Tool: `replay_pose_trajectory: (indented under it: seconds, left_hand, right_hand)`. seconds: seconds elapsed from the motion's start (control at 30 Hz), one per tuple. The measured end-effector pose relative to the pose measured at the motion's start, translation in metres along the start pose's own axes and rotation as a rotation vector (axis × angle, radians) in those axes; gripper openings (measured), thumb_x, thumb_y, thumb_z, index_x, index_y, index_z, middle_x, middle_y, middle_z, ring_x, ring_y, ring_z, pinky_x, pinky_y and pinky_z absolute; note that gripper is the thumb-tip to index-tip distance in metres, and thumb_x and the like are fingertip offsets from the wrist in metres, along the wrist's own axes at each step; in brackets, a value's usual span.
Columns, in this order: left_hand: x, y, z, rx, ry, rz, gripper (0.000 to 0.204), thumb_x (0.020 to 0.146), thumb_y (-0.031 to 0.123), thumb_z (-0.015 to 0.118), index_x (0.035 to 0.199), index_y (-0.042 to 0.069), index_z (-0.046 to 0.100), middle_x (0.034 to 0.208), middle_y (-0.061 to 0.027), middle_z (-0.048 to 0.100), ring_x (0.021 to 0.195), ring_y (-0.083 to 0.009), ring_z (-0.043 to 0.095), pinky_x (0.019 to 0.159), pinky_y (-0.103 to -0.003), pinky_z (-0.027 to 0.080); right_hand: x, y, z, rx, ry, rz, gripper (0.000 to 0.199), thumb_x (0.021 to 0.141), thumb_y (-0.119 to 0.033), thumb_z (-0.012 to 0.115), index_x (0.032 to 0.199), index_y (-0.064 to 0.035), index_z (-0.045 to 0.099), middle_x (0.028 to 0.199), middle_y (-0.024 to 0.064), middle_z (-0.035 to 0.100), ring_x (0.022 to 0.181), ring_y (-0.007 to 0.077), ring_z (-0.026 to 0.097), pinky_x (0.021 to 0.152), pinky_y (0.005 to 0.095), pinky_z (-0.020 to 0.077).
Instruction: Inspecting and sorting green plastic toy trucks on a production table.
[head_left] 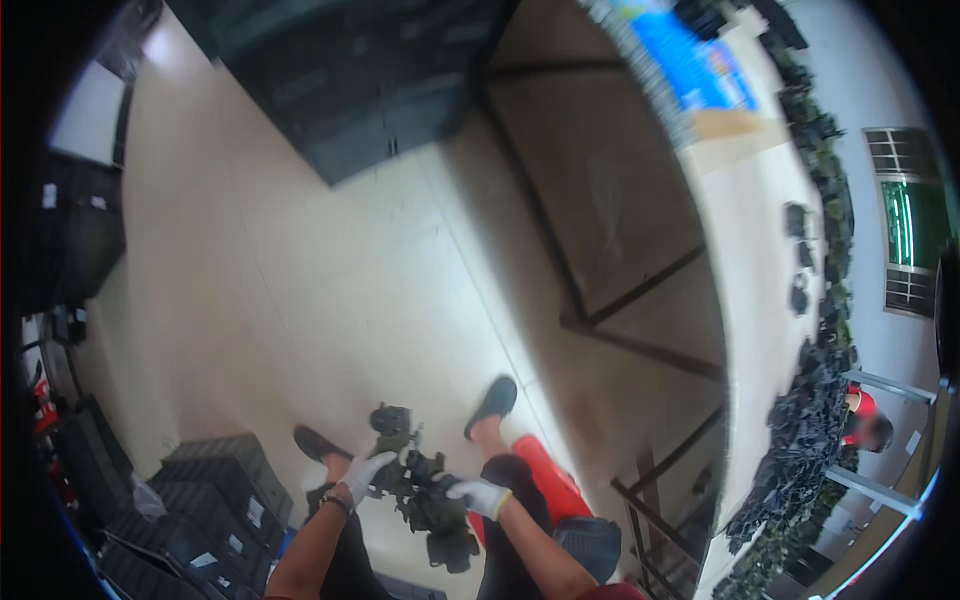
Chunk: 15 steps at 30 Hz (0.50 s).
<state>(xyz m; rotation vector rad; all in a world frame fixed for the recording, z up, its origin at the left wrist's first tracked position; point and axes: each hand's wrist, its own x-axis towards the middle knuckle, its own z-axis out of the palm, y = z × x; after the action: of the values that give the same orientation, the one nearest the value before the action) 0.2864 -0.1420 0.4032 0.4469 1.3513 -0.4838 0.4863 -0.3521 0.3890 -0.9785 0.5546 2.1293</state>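
head view, as i watch from afar: the white-gloved left hand (365, 478), fingers bent closed, grips the left side of the dark cluster (430, 507); the right hand (482, 496), likewise closed, grips its right. the cluster hangs between them, above the floor (350, 270). i cannot read the white labels (255, 512) on the crates (228, 485).

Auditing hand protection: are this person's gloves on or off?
On. White gloves cover the left hand and right hand, both at the dark parts; bare forearms show past them.
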Motion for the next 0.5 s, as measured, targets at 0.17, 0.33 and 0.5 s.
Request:
replay_pose_trajectory:
  seconds: [0.17, 0.33, 0.5]
  left_hand:
    - [-0.181, 0.212, 0.070, 0.334, -0.165, 0.629, 0.060, 0.090, 0.043, 0.073, 0.132, 0.002, 0.062, 0.114, -0.0039, 0.070, 0.101, -0.0122, 0.062, 0.089, -0.030, 0.050]
    - [-0.456, 0.436, 0.193, 0.393, -0.221, 1.402, 0.084, 0.090, 0.057, 0.068, 0.150, 0.005, 0.042, 0.151, -0.0154, 0.044, 0.136, -0.0272, 0.042, 0.107, -0.052, 0.040]
    - [-0.565, 0.499, 0.270, 0.187, 0.513, 2.086, 0.063, 0.094, 0.033, 0.069, 0.140, -0.007, 0.051, 0.142, -0.0201, 0.055, 0.129, -0.0248, 0.053, 0.110, -0.034, 0.039]
  right_hand:
    - [-0.177, -0.149, 0.145, -0.134, -0.070, -0.458, 0.061, 0.079, -0.009, 0.072, 0.136, 0.0012, 0.052, 0.122, 0.0085, 0.064, 0.108, 0.0171, 0.062, 0.096, 0.0299, 0.0491]
    - [-0.350, -0.365, 0.319, -1.025, -0.041, -1.414, 0.047, 0.096, -0.017, 0.053, 0.141, -0.0041, 0.050, 0.138, 0.0117, 0.058, 0.121, 0.0247, 0.058, 0.100, 0.0383, 0.0494]
    - [-0.431, -0.565, 0.368, -0.731, 0.451, -2.032, 0.050, 0.089, -0.033, 0.065, 0.131, -0.0070, 0.060, 0.132, 0.0179, 0.061, 0.127, 0.0388, 0.054, 0.104, 0.0421, 0.0466]
